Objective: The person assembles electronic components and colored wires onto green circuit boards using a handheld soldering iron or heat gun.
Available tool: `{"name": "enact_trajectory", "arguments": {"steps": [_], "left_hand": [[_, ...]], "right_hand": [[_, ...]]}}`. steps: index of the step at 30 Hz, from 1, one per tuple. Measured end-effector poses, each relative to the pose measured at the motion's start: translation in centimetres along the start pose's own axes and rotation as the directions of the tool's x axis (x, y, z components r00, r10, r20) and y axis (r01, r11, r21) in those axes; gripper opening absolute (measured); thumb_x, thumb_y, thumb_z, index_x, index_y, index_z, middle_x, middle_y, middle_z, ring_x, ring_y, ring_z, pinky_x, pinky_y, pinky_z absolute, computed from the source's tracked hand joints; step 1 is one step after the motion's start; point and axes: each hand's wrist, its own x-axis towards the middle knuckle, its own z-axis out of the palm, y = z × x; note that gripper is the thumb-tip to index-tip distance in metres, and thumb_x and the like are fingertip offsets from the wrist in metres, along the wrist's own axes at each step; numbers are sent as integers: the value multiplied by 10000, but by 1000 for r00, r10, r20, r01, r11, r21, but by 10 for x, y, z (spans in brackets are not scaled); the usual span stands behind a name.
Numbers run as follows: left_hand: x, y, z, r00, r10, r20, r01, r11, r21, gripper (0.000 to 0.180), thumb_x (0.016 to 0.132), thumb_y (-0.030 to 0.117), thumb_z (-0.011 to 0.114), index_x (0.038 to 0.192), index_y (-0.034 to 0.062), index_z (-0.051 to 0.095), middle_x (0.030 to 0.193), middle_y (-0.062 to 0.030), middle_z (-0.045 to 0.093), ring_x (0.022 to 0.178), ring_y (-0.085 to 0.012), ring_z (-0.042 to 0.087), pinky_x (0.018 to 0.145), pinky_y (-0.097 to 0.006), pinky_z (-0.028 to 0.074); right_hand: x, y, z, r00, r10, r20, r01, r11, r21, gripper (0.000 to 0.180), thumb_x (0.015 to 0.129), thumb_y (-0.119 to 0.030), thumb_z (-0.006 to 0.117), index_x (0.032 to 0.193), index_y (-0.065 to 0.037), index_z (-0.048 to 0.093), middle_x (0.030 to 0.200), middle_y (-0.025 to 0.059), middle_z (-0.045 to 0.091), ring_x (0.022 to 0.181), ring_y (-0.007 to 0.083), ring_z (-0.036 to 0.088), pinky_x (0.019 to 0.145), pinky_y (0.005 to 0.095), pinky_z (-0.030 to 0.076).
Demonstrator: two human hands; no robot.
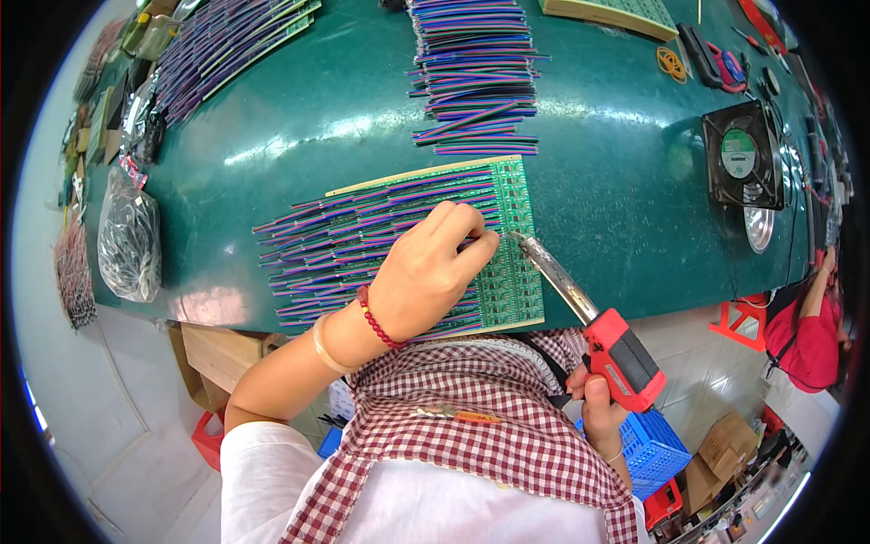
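A green circuit board panel (515, 195) lies in front of me near the table's front edge. Rows of multicoloured ribbon wires (331, 238) run leftward from it. My left hand (433, 258) is over the board, fingers pinched together on a wire beside the right-hand rows of pads; the hand hides most of that wire. My right hand (598, 408) grips a red and black soldering gun (623, 358) below the table edge. Its metal barrel slants up and left, and its tip meets the board's right part, close to my left fingertips.
A bundle of ribbon wires (476, 77) lies beyond the board, and more wired boards (227, 50) sit far left. A plastic bag (130, 236) is at left. At right stand a black fan (743, 154) and a pair of pliers (725, 68). Another person (807, 340) is far right.
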Motion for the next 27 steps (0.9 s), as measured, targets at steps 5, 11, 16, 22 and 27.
{"name": "enact_trajectory", "arguments": {"steps": [5,11,16,22,27], "left_hand": [[1,0,0,1000,6,1,-6,1000,4,286,673,-79,664,947,0,664,883,-97,549,779,-246,574,608,-338,484],[0,0,0,1000,11,14,-11,1000,3,288,671,-77,661,949,-2,664,890,-102,551,787,-250,577,622,-337,495],[0,0,1,1000,14,20,-14,1000,6,294,666,-75,660,952,-3,662,894,-103,553,788,-251,577,629,-340,499],[-1,-1,1,1000,14,14,-14,1000,13,300,662,-72,663,954,-2,660,895,-103,557,779,-250,578,623,-338,498],[0,0,1,1000,19,2,-19,1000,17,297,662,-67,665,952,-4,660,894,-103,558,777,-249,578,620,-337,498]], "right_hand": [[1,-4,3,1000,13,-21,-13,1000,19,188,923,-168,614,883,13,589,752,58,576,676,146,535,605,295,442],[-2,-2,1,999,30,-11,-31,998,-57,233,933,-215,606,896,14,591,756,64,580,680,150,544,610,299,447],[-3,-5,1,997,37,-74,-38,999,-17,259,932,-245,613,899,11,598,760,58,586,686,147,545,613,293,442],[-3,-5,1,998,46,-46,-47,999,-15,250,928,-238,621,897,10,605,760,55,588,684,146,544,615,289,442],[-3,-2,1,998,63,-20,-63,998,3,192,924,-179,619,900,12,608,769,52,595,683,138,541,615,286,440]]}}
